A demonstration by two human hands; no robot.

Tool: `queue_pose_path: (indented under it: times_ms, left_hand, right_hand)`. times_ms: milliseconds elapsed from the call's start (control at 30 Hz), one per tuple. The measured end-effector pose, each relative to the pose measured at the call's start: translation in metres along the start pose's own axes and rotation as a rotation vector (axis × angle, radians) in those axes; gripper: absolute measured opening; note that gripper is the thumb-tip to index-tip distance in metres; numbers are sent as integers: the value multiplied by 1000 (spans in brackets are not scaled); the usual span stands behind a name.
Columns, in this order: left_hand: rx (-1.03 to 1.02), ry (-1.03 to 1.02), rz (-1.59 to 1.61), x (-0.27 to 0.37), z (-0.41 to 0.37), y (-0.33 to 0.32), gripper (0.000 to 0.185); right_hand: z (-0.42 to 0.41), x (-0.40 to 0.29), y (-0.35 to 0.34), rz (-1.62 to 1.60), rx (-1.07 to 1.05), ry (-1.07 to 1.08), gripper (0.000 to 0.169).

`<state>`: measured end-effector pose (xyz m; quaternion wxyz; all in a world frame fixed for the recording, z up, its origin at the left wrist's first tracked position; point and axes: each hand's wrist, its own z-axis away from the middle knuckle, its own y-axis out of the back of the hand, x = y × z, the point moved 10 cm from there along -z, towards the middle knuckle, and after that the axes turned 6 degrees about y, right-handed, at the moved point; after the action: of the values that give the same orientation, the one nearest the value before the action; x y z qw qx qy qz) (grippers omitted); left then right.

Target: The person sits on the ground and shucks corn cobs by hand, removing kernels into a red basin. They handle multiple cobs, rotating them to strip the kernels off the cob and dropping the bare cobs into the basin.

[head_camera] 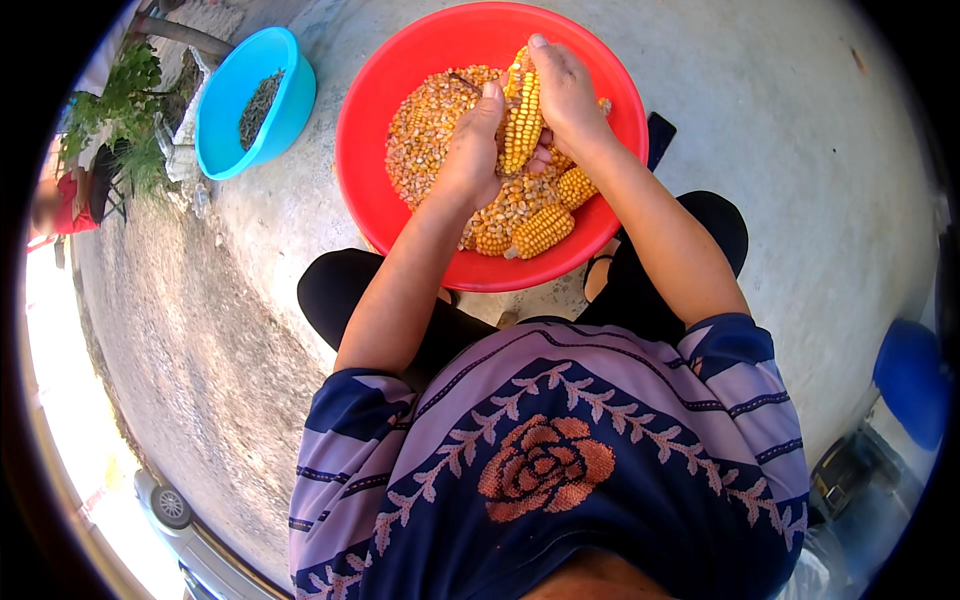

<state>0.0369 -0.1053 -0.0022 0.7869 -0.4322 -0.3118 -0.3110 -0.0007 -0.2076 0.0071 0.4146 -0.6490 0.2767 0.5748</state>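
Between my two hands is an ear of dried yellow corn (523, 120), held upright over a wide red plastic basin (367, 112). My left hand (478, 146) grips its left side, thumb pointing up. On the right, my right hand (568, 94) wraps the upper part, its thumb near the tip. Some rows near the top look stripped of kernels. Loose kernels (421, 127) heap in the left and middle of the basin. Whole ears (544, 231) rest at its lower right, partly buried. A thin dark stick-like piece (466, 82) lies on the kernels beside the held ear.
A turquoise tub (300, 97) with dark dry material stands at upper left, near green plants (124, 97). A dark phone (661, 139) lies on the concrete floor (780, 135) behind my right forearm. A blue container (909, 382) is far right. A seated person (75, 202) and a car (195, 547) appear left.
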Motion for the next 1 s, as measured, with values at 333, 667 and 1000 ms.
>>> queue_pose_path:
  times_ms: [333,667,1000]
  left_hand:
    - [27,-122,-269,9,6,7,41]
    - [11,-45,-246,4,16,2,37]
    - [83,-24,-173,1,18,15,36]
  right_hand:
    - [1,-3,-1,-3,25,35,39]
    - [-13,7,6,-100,49,10,39]
    - [-9,3,2,-87,96,39,40]
